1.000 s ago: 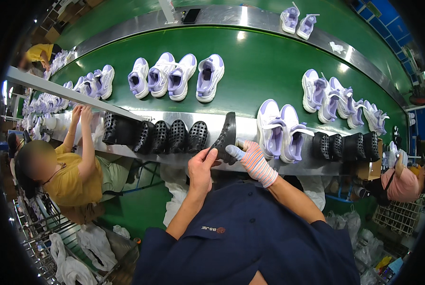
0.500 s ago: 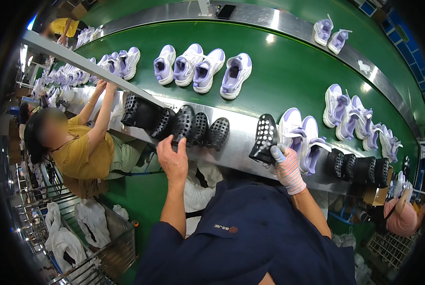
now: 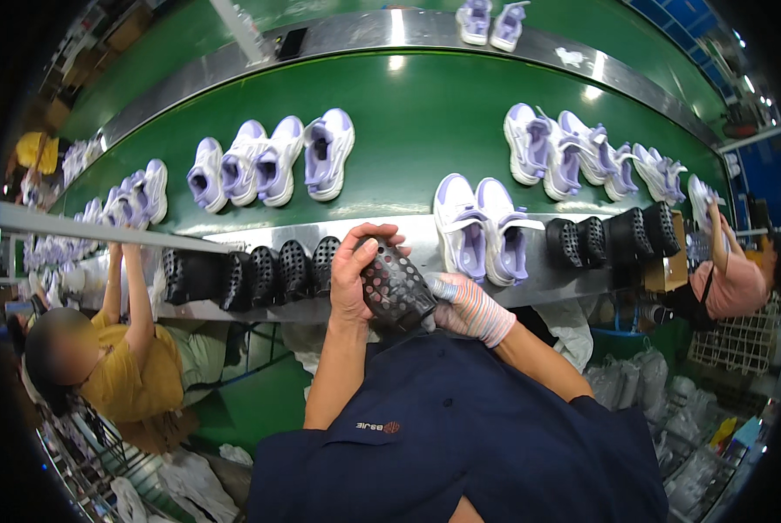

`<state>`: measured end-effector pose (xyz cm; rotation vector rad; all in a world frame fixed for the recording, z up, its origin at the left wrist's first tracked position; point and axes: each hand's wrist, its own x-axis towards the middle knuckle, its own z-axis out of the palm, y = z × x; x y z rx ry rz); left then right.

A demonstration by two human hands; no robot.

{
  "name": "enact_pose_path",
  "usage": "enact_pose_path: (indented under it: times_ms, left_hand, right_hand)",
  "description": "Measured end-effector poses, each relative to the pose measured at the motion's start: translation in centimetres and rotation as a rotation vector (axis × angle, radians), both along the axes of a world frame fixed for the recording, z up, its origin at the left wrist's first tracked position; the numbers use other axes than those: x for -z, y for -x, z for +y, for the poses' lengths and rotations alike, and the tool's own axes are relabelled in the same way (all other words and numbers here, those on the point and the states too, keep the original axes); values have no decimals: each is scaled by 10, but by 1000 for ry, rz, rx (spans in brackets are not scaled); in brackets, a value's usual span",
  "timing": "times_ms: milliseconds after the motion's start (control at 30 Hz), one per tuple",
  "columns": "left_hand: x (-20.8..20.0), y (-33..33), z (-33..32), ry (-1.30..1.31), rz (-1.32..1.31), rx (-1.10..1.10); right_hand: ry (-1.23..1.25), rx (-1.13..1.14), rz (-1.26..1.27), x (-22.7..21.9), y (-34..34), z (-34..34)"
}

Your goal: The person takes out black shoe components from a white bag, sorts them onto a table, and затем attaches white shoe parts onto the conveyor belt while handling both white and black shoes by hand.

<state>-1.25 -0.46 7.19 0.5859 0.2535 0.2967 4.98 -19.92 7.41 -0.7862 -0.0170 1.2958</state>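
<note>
A black perforated plastic shoe tree (image 3: 397, 281) is held close in front of my chest, at the near edge of the metal ledge. My bare left hand (image 3: 355, 272) wraps round its left side and rounded toe. At its lower right end, my right hand (image 3: 473, 309) grips it, wearing a striped glove with grey fingertips. Just beyond that glove, a pair of white and lilac sneakers (image 3: 462, 228) stands on the ledge. Left of my bare hand sits a row of similar black shoe trees (image 3: 294, 272).
More black shoe trees (image 3: 593, 241) stand at right on the ledge. Sneakers in groups (image 3: 329, 155) rest on the green belt (image 3: 425, 113). A grey bar (image 3: 102, 228) crosses at left. Co-workers in yellow (image 3: 137, 375) and pink (image 3: 729, 292) sit either side.
My view has turned to the right. My left hand has left the row of shoe trees and taken hold of the one in my right hand, now nearer my body and tilted.
</note>
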Motion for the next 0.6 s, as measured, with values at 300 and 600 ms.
enact_pose_path:
  times_ms: [300, 600]
  left_hand:
    - [35, -59, -89, -439, 487, 125]
    - [30, -83, -116, -1640, 402, -203]
  right_hand:
    - [1099, -425, -1441, -53, 0, -65]
    - [1322, -373, -1373, -34, -33, -106]
